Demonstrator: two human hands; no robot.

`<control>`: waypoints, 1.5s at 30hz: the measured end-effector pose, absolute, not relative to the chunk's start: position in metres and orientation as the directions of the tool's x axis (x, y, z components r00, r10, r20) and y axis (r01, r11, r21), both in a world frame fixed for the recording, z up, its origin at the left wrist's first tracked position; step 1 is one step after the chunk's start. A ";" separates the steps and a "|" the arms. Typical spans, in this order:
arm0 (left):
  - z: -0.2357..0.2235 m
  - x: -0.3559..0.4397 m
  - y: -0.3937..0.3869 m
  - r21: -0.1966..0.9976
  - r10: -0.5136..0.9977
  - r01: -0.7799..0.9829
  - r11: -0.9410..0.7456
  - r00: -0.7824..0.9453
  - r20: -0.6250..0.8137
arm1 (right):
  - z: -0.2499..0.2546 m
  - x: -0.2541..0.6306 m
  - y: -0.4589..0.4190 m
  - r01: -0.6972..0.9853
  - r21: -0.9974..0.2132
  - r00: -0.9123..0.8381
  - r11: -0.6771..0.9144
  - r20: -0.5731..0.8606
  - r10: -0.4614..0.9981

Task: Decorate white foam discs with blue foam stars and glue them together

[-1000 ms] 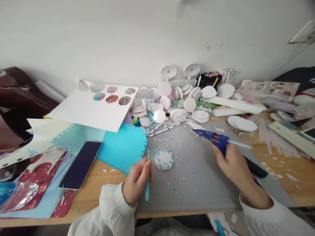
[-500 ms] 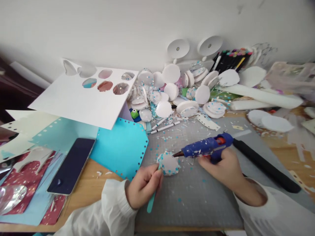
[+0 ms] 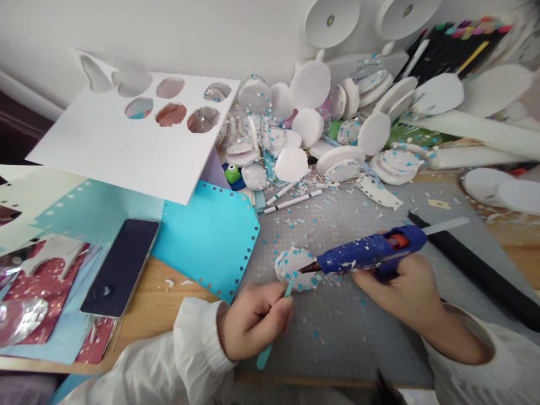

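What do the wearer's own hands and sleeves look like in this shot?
Both arms wear loose, wrinkled, off-white sleeves. The left sleeve ends in a gathered cuff at the wrist; the right sleeve gapes loosely around its wrist. The left hand and right hand are bare, with no gloves. I see no printed markings on the sleeves.

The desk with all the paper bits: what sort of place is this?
Probably a craft workspace: there's a blue glue gun, bright blue paper with small holes along its edge, and a grey mat sprinkled with scraps.
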State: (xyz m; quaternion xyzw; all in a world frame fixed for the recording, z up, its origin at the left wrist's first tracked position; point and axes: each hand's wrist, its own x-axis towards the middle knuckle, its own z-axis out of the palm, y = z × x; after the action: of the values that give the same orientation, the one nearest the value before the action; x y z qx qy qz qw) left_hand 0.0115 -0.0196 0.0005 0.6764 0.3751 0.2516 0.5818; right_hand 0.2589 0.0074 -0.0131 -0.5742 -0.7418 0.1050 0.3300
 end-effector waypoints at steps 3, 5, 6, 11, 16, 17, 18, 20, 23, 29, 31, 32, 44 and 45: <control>0.001 0.012 -0.019 0.975 0.802 0.218 -0.049 0.591 -0.092 | -0.013 0.259 0.007 0.789 -0.533 -0.114 0.305 0.361 0.925; 0.001 0.012 -0.018 0.976 0.800 0.213 -0.048 0.593 -0.089 | -0.014 0.259 0.006 0.788 -0.529 -0.119 0.314 0.369 0.922; 0.001 0.012 -0.018 0.976 0.798 0.211 -0.048 0.596 -0.090 | -0.014 0.259 0.006 0.787 -0.527 -0.123 0.321 0.375 0.919; 0.000 0.013 -0.018 0.976 0.792 0.214 -0.031 0.601 -0.107 | -0.015 0.260 0.006 0.784 -0.514 -0.150 0.348 0.387 0.910; 0.002 0.013 -0.017 0.978 0.790 0.204 -0.030 0.605 -0.102 | -0.013 0.258 0.006 0.787 -0.498 -0.157 0.364 0.408 0.899; 0.002 0.013 -0.017 0.979 0.788 0.201 -0.031 0.607 -0.100 | -0.012 0.258 0.007 0.786 -0.498 -0.160 0.366 0.409 0.899; 0.002 0.013 -0.017 0.979 0.788 0.200 -0.032 0.608 -0.098 | -0.012 0.258 0.007 0.785 -0.498 -0.162 0.369 0.410 0.898; 0.003 0.012 -0.017 0.980 0.786 0.196 -0.032 0.611 -0.097 | -0.011 0.257 0.007 0.786 -0.493 -0.167 0.373 0.412 0.896; 0.002 0.012 -0.017 0.980 0.782 0.194 -0.034 0.616 -0.095 | -0.010 0.257 0.007 0.797 -0.474 -0.166 0.374 0.425 0.890; -0.001 0.012 -0.018 0.979 0.787 0.196 -0.057 0.612 -0.077 | -0.014 0.261 0.006 0.814 -0.455 -0.171 0.361 0.406 0.898; -0.002 0.012 -0.018 0.981 0.787 0.179 -0.070 0.614 -0.056 | -0.016 0.261 0.006 0.818 -0.436 -0.168 0.376 0.445 0.880; -0.002 0.012 -0.018 0.983 0.787 0.169 -0.072 0.615 -0.048 | -0.017 0.261 0.006 0.819 -0.422 -0.162 0.388 0.479 0.863; -0.004 0.015 -0.028 0.987 0.832 0.158 -0.021 0.550 -0.070 | -0.010 0.308 0.012 0.905 -0.404 0.312 -0.133 0.418 0.854; -0.004 0.016 -0.030 0.987 0.840 0.156 0.034 0.530 -0.113 | -0.012 0.313 0.011 0.909 -0.389 0.309 -0.148 0.395 0.865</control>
State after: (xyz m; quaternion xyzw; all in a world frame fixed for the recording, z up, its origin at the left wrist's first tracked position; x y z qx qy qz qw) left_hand 0.0158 -0.0302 -0.0037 0.6345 0.3927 0.2840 0.6022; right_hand 0.3129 0.0108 -0.0117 -0.7565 -0.5865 -0.0385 0.2868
